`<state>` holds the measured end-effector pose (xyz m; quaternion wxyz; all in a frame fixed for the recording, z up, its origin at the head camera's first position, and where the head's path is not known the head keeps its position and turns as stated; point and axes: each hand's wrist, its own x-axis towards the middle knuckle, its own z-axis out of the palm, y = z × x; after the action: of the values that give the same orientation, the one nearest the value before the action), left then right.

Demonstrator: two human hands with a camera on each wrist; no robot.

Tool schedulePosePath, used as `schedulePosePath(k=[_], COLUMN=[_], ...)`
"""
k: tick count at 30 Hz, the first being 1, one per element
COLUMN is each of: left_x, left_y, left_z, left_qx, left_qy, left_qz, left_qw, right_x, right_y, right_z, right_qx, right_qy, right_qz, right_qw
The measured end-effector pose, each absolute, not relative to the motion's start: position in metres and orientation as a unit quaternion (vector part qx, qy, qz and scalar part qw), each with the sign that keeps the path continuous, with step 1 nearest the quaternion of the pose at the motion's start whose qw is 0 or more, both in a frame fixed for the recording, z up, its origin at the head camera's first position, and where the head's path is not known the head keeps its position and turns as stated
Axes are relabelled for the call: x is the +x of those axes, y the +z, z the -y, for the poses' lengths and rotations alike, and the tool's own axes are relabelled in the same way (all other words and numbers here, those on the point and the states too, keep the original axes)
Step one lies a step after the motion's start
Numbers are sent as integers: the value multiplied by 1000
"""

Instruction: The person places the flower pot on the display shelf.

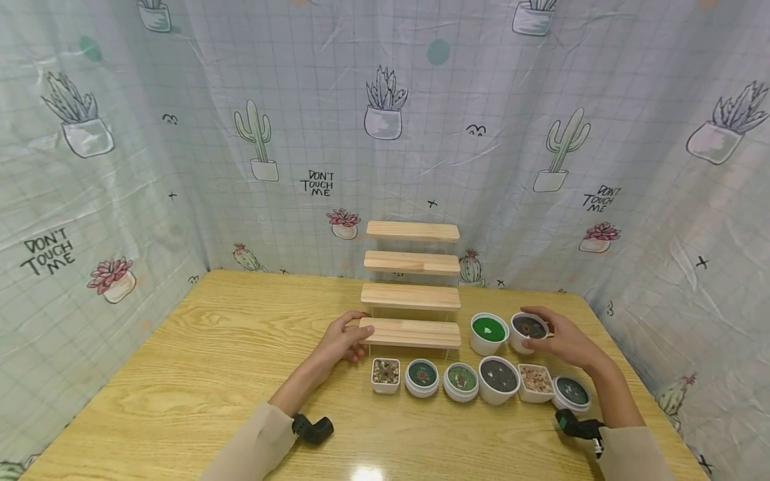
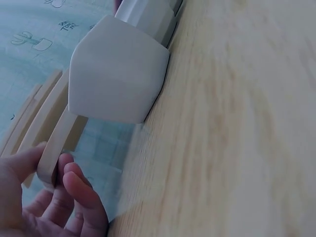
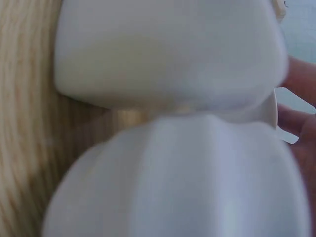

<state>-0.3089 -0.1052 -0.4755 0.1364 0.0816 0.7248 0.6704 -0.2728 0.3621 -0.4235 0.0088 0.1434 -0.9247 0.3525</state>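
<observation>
My left hand (image 1: 339,341) grips the left end of the lowest board of a tiered wooden shelf (image 1: 415,333). In the left wrist view the thumb lies on one face of the board and fingers curl at the other. At the right, my right hand (image 1: 567,339) holds a round white pot (image 1: 521,343) with a dark top, its thumb and fingers around the rim. Beside that pot stands a white pot with a bright green top (image 1: 488,331). Two large white pots block much of the right wrist view, where only part of the right hand (image 3: 305,136) shows.
In front of the shelf stands a row of small white pots, from a square one with pebbles (image 1: 386,375) to a round dark-topped one (image 1: 571,393). A printed curtain (image 1: 385,174) hangs behind the wooden table (image 1: 240,334).
</observation>
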Motion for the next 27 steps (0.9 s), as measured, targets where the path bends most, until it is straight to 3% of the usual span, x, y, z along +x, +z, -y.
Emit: schedulePosePath(k=[9,27], left_x=[-314,-316], left_y=[-482,-485], left_z=[115,120], left_qx=[136,141], left_qy=[670,673], left_qz=[-713,-707], left_qw=[157,165], right_x=[-269,-263], right_y=[-408,-379], right_z=[-361,-340], right_qx=[147,155], right_qy=[353,361], right_qz=[924,919], right_qw=[26,43])
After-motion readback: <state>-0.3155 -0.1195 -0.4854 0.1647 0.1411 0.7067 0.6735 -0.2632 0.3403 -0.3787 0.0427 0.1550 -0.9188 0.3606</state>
